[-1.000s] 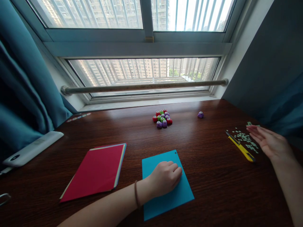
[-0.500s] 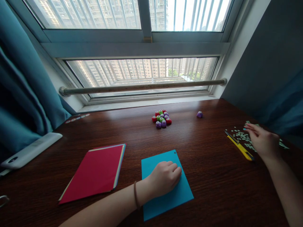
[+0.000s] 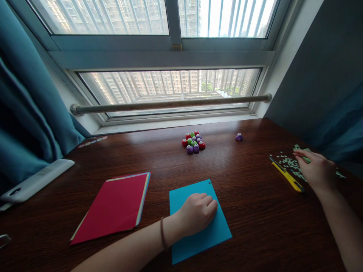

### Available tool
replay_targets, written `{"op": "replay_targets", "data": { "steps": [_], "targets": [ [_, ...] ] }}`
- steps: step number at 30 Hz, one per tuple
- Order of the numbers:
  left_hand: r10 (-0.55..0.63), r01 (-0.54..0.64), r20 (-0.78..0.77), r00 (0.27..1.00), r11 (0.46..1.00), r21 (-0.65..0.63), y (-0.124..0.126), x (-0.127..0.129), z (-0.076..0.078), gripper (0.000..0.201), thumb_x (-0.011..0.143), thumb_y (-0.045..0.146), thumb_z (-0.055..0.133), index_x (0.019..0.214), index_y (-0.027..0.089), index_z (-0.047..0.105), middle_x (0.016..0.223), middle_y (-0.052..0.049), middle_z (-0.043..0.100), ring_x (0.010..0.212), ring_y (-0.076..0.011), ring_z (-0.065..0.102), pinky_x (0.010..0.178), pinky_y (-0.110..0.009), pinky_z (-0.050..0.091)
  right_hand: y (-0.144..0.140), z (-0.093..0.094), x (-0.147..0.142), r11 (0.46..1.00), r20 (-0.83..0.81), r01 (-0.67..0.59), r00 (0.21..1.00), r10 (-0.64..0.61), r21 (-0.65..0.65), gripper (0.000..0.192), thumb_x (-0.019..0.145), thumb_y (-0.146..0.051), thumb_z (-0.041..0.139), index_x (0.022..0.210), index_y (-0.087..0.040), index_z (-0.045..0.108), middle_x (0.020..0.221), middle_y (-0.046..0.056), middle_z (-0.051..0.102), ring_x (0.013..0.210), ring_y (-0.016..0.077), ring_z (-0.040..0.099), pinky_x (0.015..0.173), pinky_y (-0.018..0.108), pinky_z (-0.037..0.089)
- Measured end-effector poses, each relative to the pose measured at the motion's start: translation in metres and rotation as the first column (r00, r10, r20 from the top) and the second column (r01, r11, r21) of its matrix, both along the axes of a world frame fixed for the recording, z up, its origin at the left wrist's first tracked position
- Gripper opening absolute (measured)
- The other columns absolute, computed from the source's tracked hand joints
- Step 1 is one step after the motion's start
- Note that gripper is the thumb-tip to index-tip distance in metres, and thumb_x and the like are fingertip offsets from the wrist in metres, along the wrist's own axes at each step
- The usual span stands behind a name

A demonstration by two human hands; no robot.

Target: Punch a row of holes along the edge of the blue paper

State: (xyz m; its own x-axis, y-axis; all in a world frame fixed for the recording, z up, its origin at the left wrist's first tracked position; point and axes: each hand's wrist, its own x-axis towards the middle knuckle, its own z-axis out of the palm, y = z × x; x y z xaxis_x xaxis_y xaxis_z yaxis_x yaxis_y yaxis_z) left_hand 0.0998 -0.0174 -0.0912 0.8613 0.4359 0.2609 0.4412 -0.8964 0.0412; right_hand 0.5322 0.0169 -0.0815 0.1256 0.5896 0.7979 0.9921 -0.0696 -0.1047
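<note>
The left hand (image 3: 198,213) lay curled on the blue paper (image 3: 198,223), pressing it flat on the worktop (image 3: 244,196). The right hand (image 3: 316,172), fingers bent, touched light green paper bits (image 3: 287,163). The paper looked thin and bendy, best lifted by an edge.

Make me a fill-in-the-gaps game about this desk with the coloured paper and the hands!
1. The left hand rests on a sheet of ____ paper.
2. The stack of paper beside it has a ____ sheet on top.
3. The yellow knife lies just left of the ____ hand.
4. One ____ punch sits apart from the cluster of punches.

Missing words: blue; red; right; purple
</note>
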Motion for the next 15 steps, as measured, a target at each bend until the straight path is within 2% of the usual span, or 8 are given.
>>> {"op": "replay_targets", "data": {
  "steps": [7,15],
  "targets": [
    [0.011,-0.011,-0.018,1.000,1.000,0.020,-0.001,0.001,0.001,0.016,0.088,0.019,0.040,0.074,0.017,0.046,0.067,-0.001,0.052,0.059,-0.0152,0.048,0.049,-0.030,0.033,0.002,-0.002,-0.001,1.000,0.037,-0.031,0.999,0.031,0.002,0.017,0.079,-0.025,0.055,0.086,-0.016,0.068,0.081,0.008,0.067,0.075,0.0211,0.061,0.066,0.026,0.042],
    [-0.015,0.016,-0.050,0.999,1.000,0.027,-0.001,0.000,0.005,0.017,0.090,0.020,0.039,0.075,0.017,0.046,0.067,-0.002,0.051,0.059,-0.0151,0.048,0.049,-0.029,0.034,0.005,-0.012,-0.003,0.997,-0.022,-0.046,0.999,0.045,-0.064,0.021,0.080,-0.032,0.055,0.086,-0.017,0.069,0.082,0.007,0.068,0.074,0.0214,0.062,0.065,0.028,0.041]
  ]
}}
